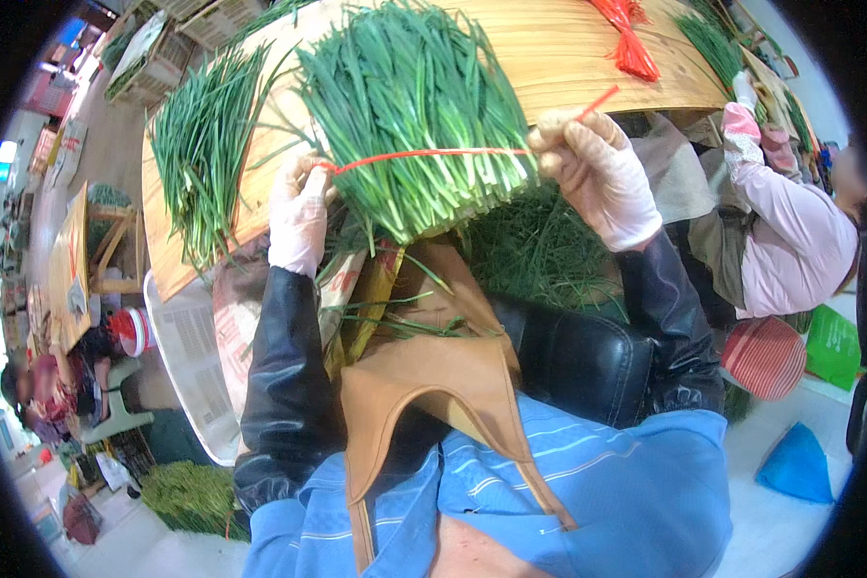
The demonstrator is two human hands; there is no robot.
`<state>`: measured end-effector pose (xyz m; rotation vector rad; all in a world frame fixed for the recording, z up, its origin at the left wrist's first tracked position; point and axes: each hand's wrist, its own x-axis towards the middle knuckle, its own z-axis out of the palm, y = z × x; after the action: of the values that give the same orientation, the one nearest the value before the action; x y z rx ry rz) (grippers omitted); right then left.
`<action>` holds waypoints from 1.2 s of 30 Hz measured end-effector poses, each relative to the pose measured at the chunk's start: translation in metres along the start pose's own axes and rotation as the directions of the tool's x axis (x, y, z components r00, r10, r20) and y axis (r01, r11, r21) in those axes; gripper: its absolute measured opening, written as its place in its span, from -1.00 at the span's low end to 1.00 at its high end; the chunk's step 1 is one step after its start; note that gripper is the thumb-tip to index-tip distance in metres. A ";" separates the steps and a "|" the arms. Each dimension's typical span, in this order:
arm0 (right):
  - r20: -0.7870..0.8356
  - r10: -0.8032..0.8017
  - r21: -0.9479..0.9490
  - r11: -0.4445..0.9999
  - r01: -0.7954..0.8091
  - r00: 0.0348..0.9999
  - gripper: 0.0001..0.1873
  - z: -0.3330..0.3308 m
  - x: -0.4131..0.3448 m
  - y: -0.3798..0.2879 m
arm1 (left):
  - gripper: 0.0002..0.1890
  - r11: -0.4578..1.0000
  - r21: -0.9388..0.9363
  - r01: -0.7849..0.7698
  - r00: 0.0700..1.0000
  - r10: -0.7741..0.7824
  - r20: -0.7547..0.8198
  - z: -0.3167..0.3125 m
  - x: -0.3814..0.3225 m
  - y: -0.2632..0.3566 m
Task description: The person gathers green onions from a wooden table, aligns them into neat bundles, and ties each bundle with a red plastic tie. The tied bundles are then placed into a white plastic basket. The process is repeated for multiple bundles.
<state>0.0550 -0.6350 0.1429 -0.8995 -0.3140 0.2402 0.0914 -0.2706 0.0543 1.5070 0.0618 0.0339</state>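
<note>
A large bunch of garlic chives [412,108] lies at the near edge of the wooden table [549,43], its pale cut ends towards me. Across its lower stems runs a thin red plastic tie [433,152]. My left hand [300,213], in a whitish glove, pinches the tie at the left side of the bunch. At the right side, my gloved right hand [600,170] grips the other end between thumb and fingers, and a short red tail sticks up past them. Whether the tie passes under the bunch is hidden.
A looser pile of chives [202,144] lies left on the table. Red ties [632,54] rest at the far right. A white plastic crate [188,361] stands below left. Loose greens [542,249] fill the space under the right forearm. A co-worker [787,224] sits at right.
</note>
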 end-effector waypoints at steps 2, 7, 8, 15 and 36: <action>0.055 0.037 -0.071 0.997 -0.033 0.998 -0.73 -0.002 -0.010 0.004 | -0.93 1.000 -0.019 0.015 0.999 -0.015 -0.039 -0.003 -0.001 0.001; 0.156 0.212 -0.198 0.964 -0.180 0.965 -0.78 -0.008 -0.035 0.016 | -0.91 0.703 0.624 -0.343 0.877 0.478 -0.056 -0.014 -0.033 0.023; 0.239 0.212 -0.214 0.963 -0.161 0.948 -0.75 -0.011 -0.039 0.021 | -0.93 0.768 0.524 -0.368 0.882 0.468 -0.065 -0.014 -0.051 0.026; 0.238 0.560 -0.212 0.828 -0.520 0.794 -0.71 -0.073 -0.072 0.060 | -0.82 0.682 0.296 -0.669 0.706 0.457 0.542 -0.018 -0.126 -0.018; -0.538 0.458 0.156 0.879 -0.451 0.707 -0.78 -0.154 -0.077 0.158 | -0.72 0.710 -0.095 0.698 0.689 -0.629 0.359 -0.028 -0.090 -0.084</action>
<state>0.0279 -0.6779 -0.0849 -0.9839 0.4787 0.4194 -0.0012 -0.2540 -0.0292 1.1664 0.3537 -0.7682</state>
